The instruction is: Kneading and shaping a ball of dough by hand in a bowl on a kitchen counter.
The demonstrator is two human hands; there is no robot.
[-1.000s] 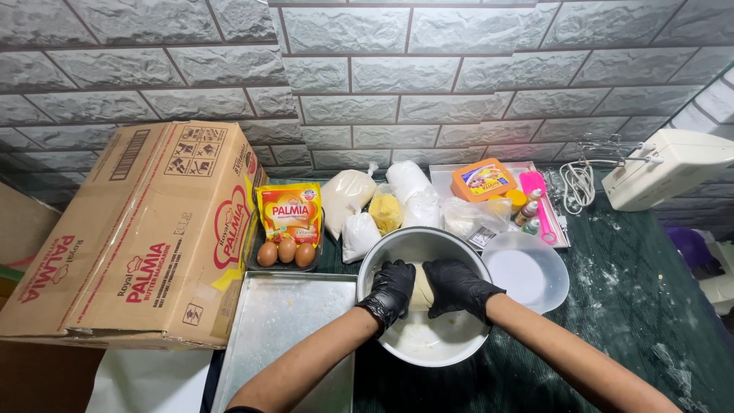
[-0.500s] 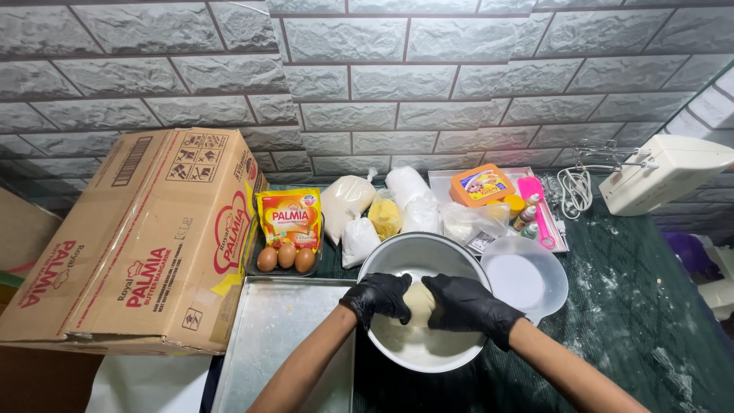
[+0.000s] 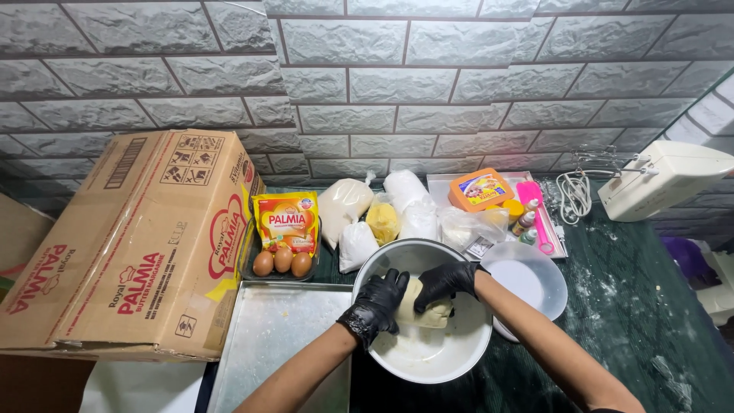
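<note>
The left hand [image 3: 378, 304], in a black glove, curls its fingers against the left side of one pale yellow lump of dough [image 3: 422, 306]; the right hand [image 3: 446, 281], gloved the same, cups over the top and right side of the lump, fingers bent down around it. The dough sits inside one round white-floured metal bowl [image 3: 428, 356] on the dark green table [image 3: 634, 321]. Just to the bowl's left lies one flat rectangular metal baking tray [image 3: 275, 336]; touching its right rim is one empty white plastic bowl [image 3: 535, 277]. Behind stand three brown eggs [image 3: 282, 262] in front of one yellow foil sachet [image 3: 286, 222], and about four clear bags of white and yellow powder [image 3: 371, 214]. One large cardboard box [image 3: 138, 245] lies far left, and one cream hand mixer [image 3: 661, 180] far right.
</note>
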